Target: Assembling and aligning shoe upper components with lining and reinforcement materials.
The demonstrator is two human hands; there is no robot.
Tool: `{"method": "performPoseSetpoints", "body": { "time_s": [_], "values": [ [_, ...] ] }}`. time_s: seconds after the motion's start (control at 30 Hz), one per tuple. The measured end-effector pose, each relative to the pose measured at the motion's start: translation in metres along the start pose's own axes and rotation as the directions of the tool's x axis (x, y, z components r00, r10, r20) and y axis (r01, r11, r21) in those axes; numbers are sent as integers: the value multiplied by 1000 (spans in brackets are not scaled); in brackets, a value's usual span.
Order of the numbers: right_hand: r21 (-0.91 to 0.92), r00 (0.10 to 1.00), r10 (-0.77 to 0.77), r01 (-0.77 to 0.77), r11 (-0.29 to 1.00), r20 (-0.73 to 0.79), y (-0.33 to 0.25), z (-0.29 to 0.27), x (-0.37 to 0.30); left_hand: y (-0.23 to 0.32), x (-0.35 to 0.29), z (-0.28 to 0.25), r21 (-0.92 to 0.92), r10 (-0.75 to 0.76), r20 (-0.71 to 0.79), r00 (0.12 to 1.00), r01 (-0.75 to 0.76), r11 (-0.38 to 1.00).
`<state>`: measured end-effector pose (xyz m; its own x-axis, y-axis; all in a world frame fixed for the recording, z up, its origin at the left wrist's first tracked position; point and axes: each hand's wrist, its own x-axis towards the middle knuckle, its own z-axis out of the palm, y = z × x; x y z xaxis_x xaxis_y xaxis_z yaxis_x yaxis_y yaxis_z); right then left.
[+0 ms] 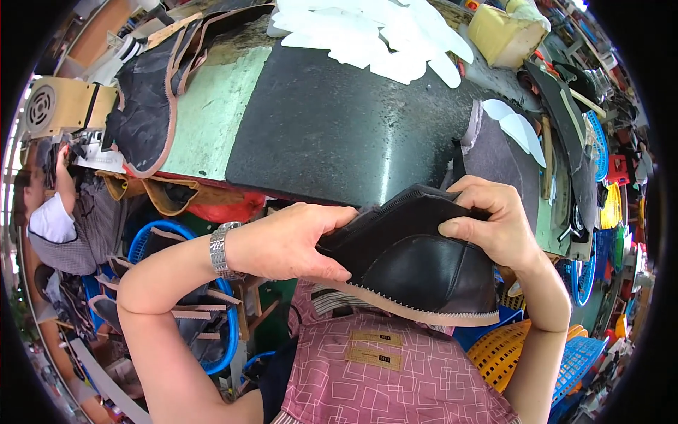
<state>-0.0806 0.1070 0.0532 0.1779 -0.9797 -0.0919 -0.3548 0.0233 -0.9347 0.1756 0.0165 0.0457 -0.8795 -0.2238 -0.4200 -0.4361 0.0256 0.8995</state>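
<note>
A black leather boot upper [417, 272] is held between my two hands, in front of the table's near edge. Along its lower side runs a tan lining edge cut in zigzag, and a dark zipper lies near its top. My left hand [293, 240] pinches the end on the left, thumb below and fingers above. With its fingers curled over the opening and the thumb pressed on the outside, my right hand [491, 222] grips the upper right part. The inside of the upper is mostly hidden.
Beyond my hands is a black work mat [318, 127] on the table. White cut pieces [374, 35] lie at the back, dark uppers [145, 95] at the left. A blue basket [232, 332] holds more uppers. Orange baskets [494, 353] stand at right. Another person [88, 219] works at far left.
</note>
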Motion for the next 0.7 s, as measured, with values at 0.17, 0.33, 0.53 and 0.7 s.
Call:
{"method": "performPoseSetpoints", "body": {
  "time_s": [0.17,0.33,0.53,0.7],
  "values": [
    [-34,999,-47,46,998,-27,1,7,-3,-8,-2,7,9,41,-45,998,-41,999],
    [-72,998,-57,58,996,7,0,7,0,-7,-9,7,367,67,-164,984,-3,930],
    [-100,994,-73,82,992,84,-3,22,3,23,29,7,466,465,-300,833,-298,833],
    [-9,960,57,-62,998,-275,-8,9,-28,36,31,7,611,439,-221,871,-227,758]
  ]
}}
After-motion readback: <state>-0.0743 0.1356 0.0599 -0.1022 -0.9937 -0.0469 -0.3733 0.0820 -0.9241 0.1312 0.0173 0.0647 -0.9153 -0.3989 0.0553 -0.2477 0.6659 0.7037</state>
